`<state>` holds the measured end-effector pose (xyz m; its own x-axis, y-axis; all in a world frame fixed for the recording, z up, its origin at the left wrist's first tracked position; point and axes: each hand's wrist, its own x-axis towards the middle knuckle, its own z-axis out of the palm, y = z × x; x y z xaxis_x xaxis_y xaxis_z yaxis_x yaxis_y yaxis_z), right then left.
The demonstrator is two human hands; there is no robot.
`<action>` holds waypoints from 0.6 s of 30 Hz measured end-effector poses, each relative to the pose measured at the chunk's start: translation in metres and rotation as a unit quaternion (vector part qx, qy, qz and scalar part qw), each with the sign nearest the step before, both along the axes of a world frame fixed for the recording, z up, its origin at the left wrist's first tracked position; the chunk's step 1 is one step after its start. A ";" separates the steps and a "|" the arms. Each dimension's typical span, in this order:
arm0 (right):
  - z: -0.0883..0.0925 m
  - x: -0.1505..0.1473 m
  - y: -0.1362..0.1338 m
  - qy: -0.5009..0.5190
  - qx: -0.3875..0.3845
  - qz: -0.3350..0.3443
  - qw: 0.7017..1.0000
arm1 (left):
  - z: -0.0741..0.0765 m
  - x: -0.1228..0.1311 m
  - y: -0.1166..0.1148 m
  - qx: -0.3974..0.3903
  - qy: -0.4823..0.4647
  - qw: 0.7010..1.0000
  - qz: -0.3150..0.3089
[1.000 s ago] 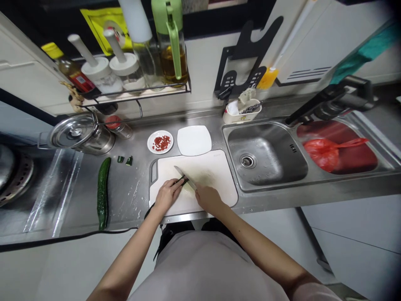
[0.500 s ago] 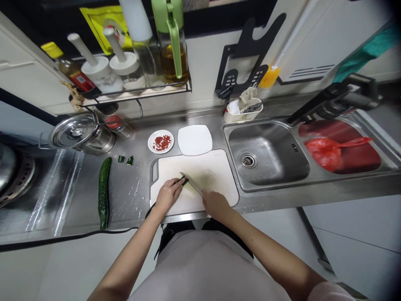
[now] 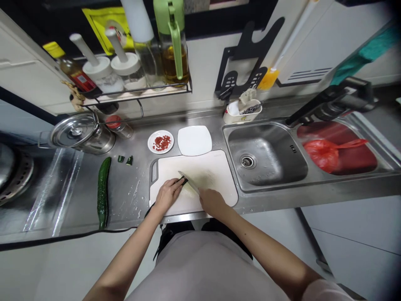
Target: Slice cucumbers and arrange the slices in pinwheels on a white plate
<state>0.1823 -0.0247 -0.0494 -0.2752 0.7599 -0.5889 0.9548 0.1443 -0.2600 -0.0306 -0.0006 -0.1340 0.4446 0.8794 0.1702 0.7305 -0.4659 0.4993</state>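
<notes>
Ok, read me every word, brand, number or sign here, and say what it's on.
Nothing is legible.
Red label on the yellow-capped brownish bottle: too small, blurred.
Faint grey mark on the white rectangular cutting board: too small.
Any print on the bright yellow packet: too blurred.

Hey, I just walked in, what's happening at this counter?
A person is working at a white cutting board. The right hand holds a knife, its blade beside a dark green piece that the left hand holds on the board. A whole cucumber lies off to the left, and a round plate of red bits sits behind the board.
</notes>
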 end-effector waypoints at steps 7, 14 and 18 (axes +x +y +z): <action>-0.010 -0.008 0.005 0.003 0.022 -0.001 1.000 | 0.003 0.001 0.001 0.000 0.002 1.000 0.003; -0.010 -0.010 0.012 0.022 0.029 -0.002 0.999 | 0.004 0.001 0.001 -0.006 -0.004 1.000 0.001; -0.013 -0.013 0.015 0.023 0.019 -0.003 1.000 | 0.004 0.001 0.001 -0.006 -0.006 1.000 0.004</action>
